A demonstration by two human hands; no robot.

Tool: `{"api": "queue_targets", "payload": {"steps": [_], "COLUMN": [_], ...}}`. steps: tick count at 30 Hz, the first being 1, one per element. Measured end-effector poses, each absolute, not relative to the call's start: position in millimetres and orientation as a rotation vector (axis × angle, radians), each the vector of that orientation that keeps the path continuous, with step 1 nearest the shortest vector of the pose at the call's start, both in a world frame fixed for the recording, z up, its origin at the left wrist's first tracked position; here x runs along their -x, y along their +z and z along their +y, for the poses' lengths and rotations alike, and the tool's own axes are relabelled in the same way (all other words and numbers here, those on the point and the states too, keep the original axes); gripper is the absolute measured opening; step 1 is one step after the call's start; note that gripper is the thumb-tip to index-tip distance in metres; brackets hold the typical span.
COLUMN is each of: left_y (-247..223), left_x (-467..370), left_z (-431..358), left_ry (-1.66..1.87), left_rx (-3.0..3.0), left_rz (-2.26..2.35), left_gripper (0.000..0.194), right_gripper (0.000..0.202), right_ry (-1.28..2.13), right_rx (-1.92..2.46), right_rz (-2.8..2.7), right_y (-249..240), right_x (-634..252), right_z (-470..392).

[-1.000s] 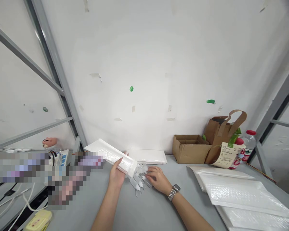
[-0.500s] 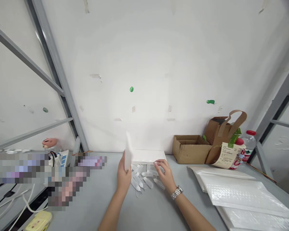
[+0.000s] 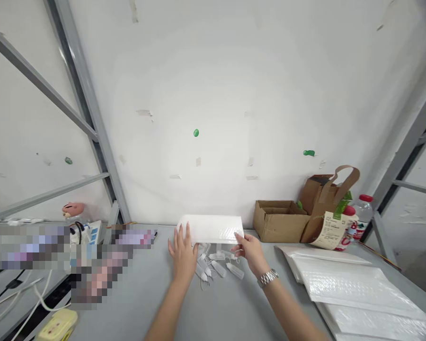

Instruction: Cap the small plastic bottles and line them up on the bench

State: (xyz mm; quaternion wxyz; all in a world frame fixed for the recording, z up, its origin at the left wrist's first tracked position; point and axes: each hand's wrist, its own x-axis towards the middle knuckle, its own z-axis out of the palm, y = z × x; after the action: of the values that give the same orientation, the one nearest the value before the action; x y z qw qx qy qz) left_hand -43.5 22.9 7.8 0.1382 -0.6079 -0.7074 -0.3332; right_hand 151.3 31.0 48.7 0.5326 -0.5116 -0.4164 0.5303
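Observation:
A white bubble mailer (image 3: 213, 228) lies flat toward the back of the table, near the wall. My left hand (image 3: 183, 251) rests on its left end with the fingers spread. At the mailer's right front corner, my right hand (image 3: 250, 251) pinches the edge between thumb and fingers; a metal watch is on that wrist. Between my hands, just in front of the mailer, lie several small translucent squeeze bottles (image 3: 218, 268) with capped tips, loosely heaped. Part of the heap is hidden by the mailer.
On the right lies a stack of bubble mailers (image 3: 362, 284). Behind it stand an open cardboard box (image 3: 282, 226), a brown paper bag (image 3: 317, 203) and a red-capped bottle (image 3: 364, 213). At left are cables, a yellow case (image 3: 57, 324) and blurred-out items. Grey metal posts (image 3: 92, 109) flank the table.
The mailer that my left hand held upright is now laid flat at the back. My left hand has opened onto it, and my right hand has taken its right corner.

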Motion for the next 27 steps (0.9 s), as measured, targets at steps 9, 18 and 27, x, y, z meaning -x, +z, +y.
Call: {"api": "queue_targets", "payload": {"steps": [9,18,27], "left_y": [-3.5,-8.0,-10.6], "left_x": [40.7,36.1,32.4], "left_z": [24.4,19.2,18.8], "left_ry": [-0.662,-0.579,-0.771], "left_rx": [2.000,2.128,2.146], "left_rz": [-2.241,-2.136,-1.982], "left_gripper": [0.056,0.055,0.053], "right_gripper": [0.012,0.042,0.036], "right_ry": [1.083,0.503,-0.595], "right_rx": [1.623,1.817,2.418], "right_rz": [-1.053,-1.443,-1.720], "right_y": [15.0,43.2,49.2], "right_x": [-155.0,-185.7,-335.0], "right_z": [89.5,34.6,-25.7]}}
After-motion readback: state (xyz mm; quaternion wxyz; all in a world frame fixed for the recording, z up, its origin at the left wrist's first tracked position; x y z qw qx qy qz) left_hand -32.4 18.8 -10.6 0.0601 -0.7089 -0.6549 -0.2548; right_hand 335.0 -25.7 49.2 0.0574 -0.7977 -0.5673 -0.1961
